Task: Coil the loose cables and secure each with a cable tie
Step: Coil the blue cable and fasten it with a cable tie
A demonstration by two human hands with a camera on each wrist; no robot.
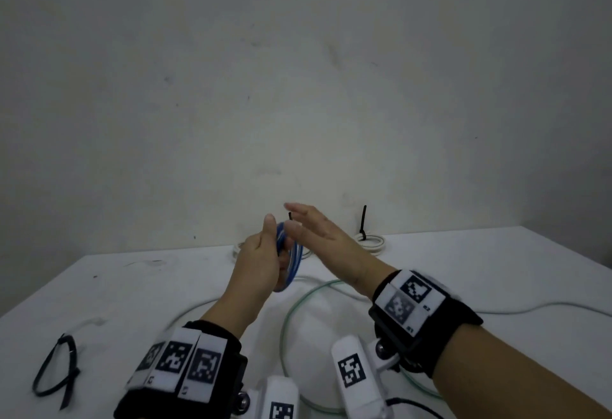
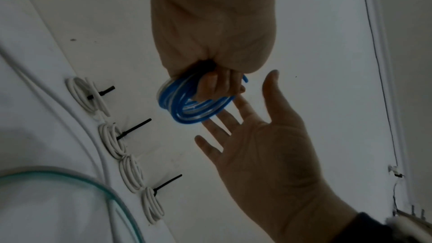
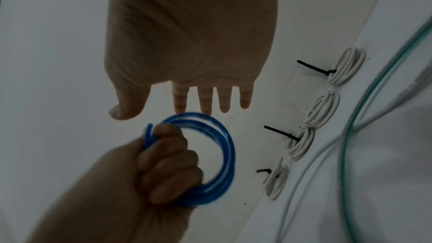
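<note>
My left hand [image 1: 265, 253] grips a coil of blue cable [image 1: 291, 263] held upright above the white table [image 1: 132, 286]. In the left wrist view its fingers [image 2: 217, 84] curl through the blue coil [image 2: 187, 108]. The right wrist view shows the left hand as a fist [image 3: 168, 163] round the blue coil [image 3: 226, 147]. My right hand [image 1: 308, 226] is flat with straight fingers [image 3: 203, 99], whose tips are at the coil's top; I cannot tell if they touch it. A short black stub [image 1: 290, 216] pokes up beside the coil.
Several white coils [image 2: 110, 139] with black ties lie in a row at the table's back, by the wall. A loose green cable [image 1: 284, 326] and a loose white cable [image 1: 530, 311] loop across the table. Spare black cable ties [image 1: 54, 369] lie front left.
</note>
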